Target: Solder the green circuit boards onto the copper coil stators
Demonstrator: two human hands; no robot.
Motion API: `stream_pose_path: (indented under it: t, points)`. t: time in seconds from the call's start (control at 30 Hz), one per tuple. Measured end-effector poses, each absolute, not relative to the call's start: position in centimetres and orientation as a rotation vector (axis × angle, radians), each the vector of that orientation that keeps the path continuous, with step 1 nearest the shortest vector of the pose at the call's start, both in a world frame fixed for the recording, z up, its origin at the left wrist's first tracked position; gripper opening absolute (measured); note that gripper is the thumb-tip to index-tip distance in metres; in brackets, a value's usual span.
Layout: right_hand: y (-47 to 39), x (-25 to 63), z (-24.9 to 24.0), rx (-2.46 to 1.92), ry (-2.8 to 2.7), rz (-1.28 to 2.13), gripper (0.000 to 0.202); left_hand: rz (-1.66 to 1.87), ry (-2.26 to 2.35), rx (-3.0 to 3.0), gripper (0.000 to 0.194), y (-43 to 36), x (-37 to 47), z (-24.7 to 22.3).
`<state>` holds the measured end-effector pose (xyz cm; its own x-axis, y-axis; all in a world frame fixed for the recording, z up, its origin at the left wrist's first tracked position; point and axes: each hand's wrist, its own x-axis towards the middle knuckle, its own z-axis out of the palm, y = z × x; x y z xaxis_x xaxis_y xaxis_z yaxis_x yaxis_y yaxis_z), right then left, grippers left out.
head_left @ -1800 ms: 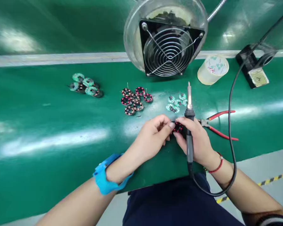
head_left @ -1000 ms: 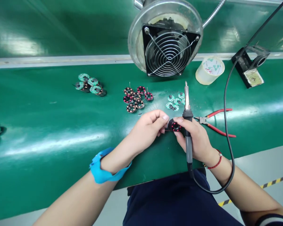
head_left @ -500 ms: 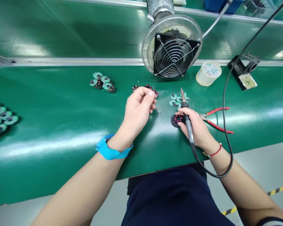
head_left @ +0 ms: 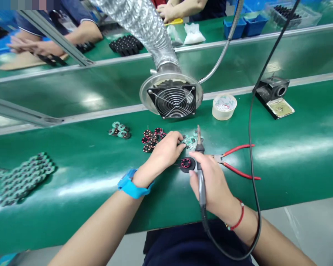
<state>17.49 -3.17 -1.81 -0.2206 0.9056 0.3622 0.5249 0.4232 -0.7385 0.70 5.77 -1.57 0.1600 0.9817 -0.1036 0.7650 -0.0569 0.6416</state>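
My left hand [head_left: 168,149] reaches to the left edge of a small pile of green ring-shaped circuit boards [head_left: 190,140]. Its thumb and forefinger are a little apart there; the other fingers are mostly hidden. In my right hand [head_left: 211,177] is a soldering iron [head_left: 201,181], held with its tip pointing away from me. Just left of that hand, a small wound coil with a red-and-black face [head_left: 186,163] sits on a round black base [head_left: 191,169]. Several similar coils [head_left: 152,139] stand in a cluster behind my left hand.
Red-handled pliers [head_left: 235,148] lie right of my right hand. Behind are a fume fan [head_left: 175,102], a tape roll [head_left: 224,107] and an iron stand [head_left: 274,92]. Coils with green boards [head_left: 120,130] stand left, more [head_left: 27,179] farther left. The iron's cable [head_left: 251,129] hangs across. Co-workers' hands [head_left: 166,13] show beyond.
My left hand has moved from the coil cluster to the circuit boards. My right fingers have come away from the coil on the black base, still holding the iron. The view has tilted up.
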Motion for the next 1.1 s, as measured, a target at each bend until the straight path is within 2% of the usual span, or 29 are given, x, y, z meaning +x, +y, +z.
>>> stream_pose_path:
  t: [0.2, 0.37, 0.5, 0.7, 0.87, 1.03, 1.1]
  points:
    - [-3.1, 16.8, -1.4, -1.173, -1.751, 0.653, 0.041, 0.611, 1.641, 1.600, 0.015, 5.0, 0.3, -1.2]
    - [-2.9, 16.5, -1.5, -1.110, -1.734, 0.545, 0.045, 0.827, 1.399, 1.135, 0.026, 1.9, 1.4, 1.0]
    - [-2.8, 16.7, -1.8, -1.041, -1.746, 0.434, 0.046, 0.923, 1.297, 1.053, 0.033, 0.0, 2.5, 2.4]
    - [-2.4, 17.5, -2.6, -0.985, -1.849, 0.328, 0.039, 0.936, 1.264, 1.109, 0.032, -0.8, 2.9, 2.8]
    - [-2.0, 18.1, -3.1, -0.995, -1.719, 0.435, 0.046, 0.924, 1.446, 1.443, 0.024, -0.6, 0.6, 2.6]
    - [-1.8, 18.7, -3.7, -1.096, -1.608, 0.543, 0.049, 0.474, 1.378, 1.978, 0.037, 0.4, -1.3, 1.2]
    - [-1.8, 18.8, -3.8, -1.128, -1.603, 0.572, 0.049, 0.371, 1.237, 2.116, 0.034, 0.7, -1.2, 0.4]
